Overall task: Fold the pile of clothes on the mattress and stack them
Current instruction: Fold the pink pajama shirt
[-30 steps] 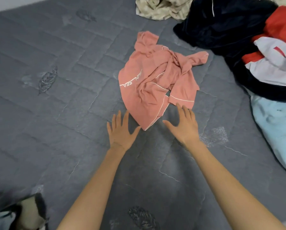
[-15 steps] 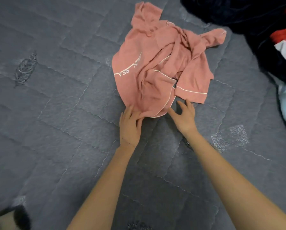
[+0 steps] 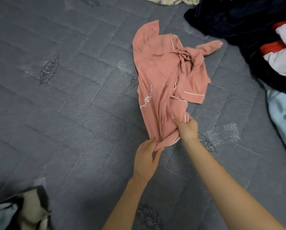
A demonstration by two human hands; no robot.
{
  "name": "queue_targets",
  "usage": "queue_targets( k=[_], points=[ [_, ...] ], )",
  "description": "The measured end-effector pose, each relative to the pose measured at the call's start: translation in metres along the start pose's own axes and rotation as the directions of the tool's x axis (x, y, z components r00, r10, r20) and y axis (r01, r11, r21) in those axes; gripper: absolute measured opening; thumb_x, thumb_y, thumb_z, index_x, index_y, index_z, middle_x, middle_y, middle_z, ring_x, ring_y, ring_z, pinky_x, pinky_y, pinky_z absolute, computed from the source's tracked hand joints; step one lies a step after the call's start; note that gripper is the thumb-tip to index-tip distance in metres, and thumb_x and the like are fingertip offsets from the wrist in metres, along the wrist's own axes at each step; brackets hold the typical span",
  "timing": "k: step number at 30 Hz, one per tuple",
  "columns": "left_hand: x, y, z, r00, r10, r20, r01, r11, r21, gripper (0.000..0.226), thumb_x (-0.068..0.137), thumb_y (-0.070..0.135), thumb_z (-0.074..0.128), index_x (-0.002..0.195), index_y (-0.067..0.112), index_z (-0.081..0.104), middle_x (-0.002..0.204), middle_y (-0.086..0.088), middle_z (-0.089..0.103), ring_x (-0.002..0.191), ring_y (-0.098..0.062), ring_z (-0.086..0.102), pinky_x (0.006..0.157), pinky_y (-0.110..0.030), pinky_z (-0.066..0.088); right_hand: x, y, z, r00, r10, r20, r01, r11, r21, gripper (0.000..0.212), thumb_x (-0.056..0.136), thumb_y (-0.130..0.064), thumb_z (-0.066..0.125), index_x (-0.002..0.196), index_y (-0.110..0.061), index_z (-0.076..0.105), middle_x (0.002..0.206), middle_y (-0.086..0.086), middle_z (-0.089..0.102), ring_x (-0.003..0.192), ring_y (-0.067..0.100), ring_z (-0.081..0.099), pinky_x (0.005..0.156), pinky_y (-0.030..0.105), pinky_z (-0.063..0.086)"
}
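Observation:
A crumpled pink garment (image 3: 157, 68) with white piping and white lettering lies stretched out on the grey quilted mattress (image 3: 64, 105). My left hand (image 3: 146, 159) pinches its near bottom corner, where the cloth bunches into a point. My right hand (image 3: 186, 127) grips the hem just to the right of that, fingers curled into the fabric by the white piping. One sleeve sticks out at the far right of the garment. The pile of unfolded clothes (image 3: 248, 24) lies at the top right.
In the pile are a dark navy garment, a red and white garment (image 3: 281, 52) and a light blue one (image 3: 283, 112) at the right edge. A beige patterned cloth (image 3: 168, 0) lies at the top. Folded items (image 3: 17, 213) sit at the bottom left corner.
Both hands went from open and reaching to holding the pink garment's near edge. The garment has been pulled toward me and drawn out longer.

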State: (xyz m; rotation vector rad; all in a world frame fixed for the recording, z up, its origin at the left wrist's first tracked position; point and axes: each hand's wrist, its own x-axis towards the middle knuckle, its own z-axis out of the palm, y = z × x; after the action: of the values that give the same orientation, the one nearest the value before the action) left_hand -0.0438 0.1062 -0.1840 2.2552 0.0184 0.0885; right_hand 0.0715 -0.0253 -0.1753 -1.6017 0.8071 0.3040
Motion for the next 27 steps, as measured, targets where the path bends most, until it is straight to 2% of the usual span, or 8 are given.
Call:
queue_targets(
  k=[6, 10, 13, 15, 17, 19, 23, 27],
  points=[
    [-0.028, 0.019, -0.030, 1.000, 0.025, 0.011, -0.025, 0.999, -0.043, 0.027, 0.090, 0.026, 0.057, 0.103, 0.005, 0.068, 0.100, -0.006, 0.071, 0.096, -0.009, 0.060, 0.088, -0.020, 0.046, -0.058, -0.008, -0.026, 0.974, -0.215, 0.063, 0.219, 0.973, -0.065, 0.018, 0.083, -0.001, 0.070, 0.075, -0.014, 0.059, 0.070, 0.001, 0.060, 0.066, 0.012, 0.053, 0.065, 0.028, 0.045],
    [-0.049, 0.041, -0.063, 0.985, -0.030, 0.171, 0.038, 0.998, -0.043, 0.035, 0.087, 0.046, 0.057, 0.099, 0.017, 0.069, 0.091, 0.012, 0.069, 0.082, -0.002, 0.060, 0.076, -0.023, 0.048, -0.118, -0.017, -0.043, 0.966, -0.233, 0.115, 0.242, 0.967, -0.074, 0.026, 0.082, 0.004, 0.066, 0.071, -0.016, 0.055, 0.068, 0.000, 0.056, 0.066, 0.015, 0.050, 0.066, 0.029, 0.042],
    [-0.063, 0.063, -0.092, 0.938, -0.154, 0.310, 0.245, 0.929, -0.279, 0.026, 0.082, 0.053, 0.060, 0.102, 0.036, 0.063, 0.101, 0.026, 0.067, 0.096, 0.005, 0.061, 0.084, -0.014, 0.046, -0.163, -0.018, -0.058, 0.966, -0.186, 0.181, 0.205, 0.974, -0.093, 0.021, 0.083, 0.006, 0.066, 0.075, -0.012, 0.058, 0.072, 0.006, 0.059, 0.070, 0.017, 0.051, 0.066, 0.030, 0.042],
    [-0.068, 0.074, -0.105, 0.948, -0.220, 0.228, 0.298, 0.863, -0.407, 0.023, 0.089, 0.044, 0.055, 0.106, 0.031, 0.062, 0.107, 0.020, 0.067, 0.104, -0.001, 0.061, 0.093, -0.020, 0.046, -0.188, -0.019, -0.070, 0.954, -0.173, 0.243, 0.209, 0.970, -0.128, 0.012, 0.084, 0.003, 0.067, 0.080, -0.008, 0.061, 0.075, 0.010, 0.063, 0.072, 0.015, 0.053, 0.065, 0.028, 0.043],
    [-0.066, 0.085, -0.118, 0.959, -0.222, 0.174, 0.271, 0.898, -0.347, 0.022, 0.095, 0.031, 0.055, 0.118, 0.028, 0.057, 0.121, 0.020, 0.060, 0.115, 0.000, 0.054, 0.103, -0.024, 0.042, -0.207, -0.020, -0.080, 0.924, -0.173, 0.341, 0.255, 0.943, -0.214, 0.016, 0.083, -0.001, 0.069, 0.076, -0.013, 0.060, 0.069, 0.003, 0.061, 0.066, 0.011, 0.050, 0.061, 0.025, 0.041],
    [-0.060, 0.105, -0.133, 0.953, -0.143, 0.267, 0.218, 0.936, -0.277, 0.037, 0.096, 0.019, 0.055, 0.131, 0.029, 0.045, 0.134, 0.023, 0.045, 0.126, 0.010, 0.040, 0.109, -0.016, 0.030, -0.226, -0.026, -0.092, 0.869, -0.183, 0.459, 0.356, 0.876, -0.325, 0.031, 0.080, -0.004, 0.071, 0.066, -0.024, 0.053, 0.059, -0.015, 0.051, 0.057, 0.000, 0.043, 0.054, 0.017, 0.036],
    [-0.045, 0.152, -0.160, 0.802, -0.062, 0.594, 0.345, 0.860, -0.376, 0.038, 0.100, 0.013, 0.044, 0.121, 0.043, 0.053, 0.134, 0.032, 0.042, 0.130, 0.019, 0.027, 0.105, -0.002, 0.017, -0.255, -0.048, -0.114, 0.749, -0.128, 0.650, 0.499, 0.755, -0.426, 0.028, 0.076, -0.008, 0.074, 0.064, -0.022, 0.054, 0.057, -0.015, 0.043, 0.056, 0.002, 0.037, 0.058, 0.024, 0.034],
    [-0.035, 0.177, -0.186, 0.641, -0.073, 0.764, 0.431, 0.858, -0.280, 0.028, 0.098, 0.012, 0.050, 0.111, 0.035, 0.061, 0.118, 0.022, 0.058, 0.111, 0.015, 0.049, 0.093, -0.003, 0.033, -0.276, -0.076, -0.127, 0.685, -0.119, 0.719, 0.520, 0.770, -0.369, 0.013, 0.077, -0.005, 0.076, 0.082, -0.001, 0.066, 0.064, -0.004, 0.046, 0.058, 0.003, 0.038, 0.057, 0.021, 0.032]
  ],
)
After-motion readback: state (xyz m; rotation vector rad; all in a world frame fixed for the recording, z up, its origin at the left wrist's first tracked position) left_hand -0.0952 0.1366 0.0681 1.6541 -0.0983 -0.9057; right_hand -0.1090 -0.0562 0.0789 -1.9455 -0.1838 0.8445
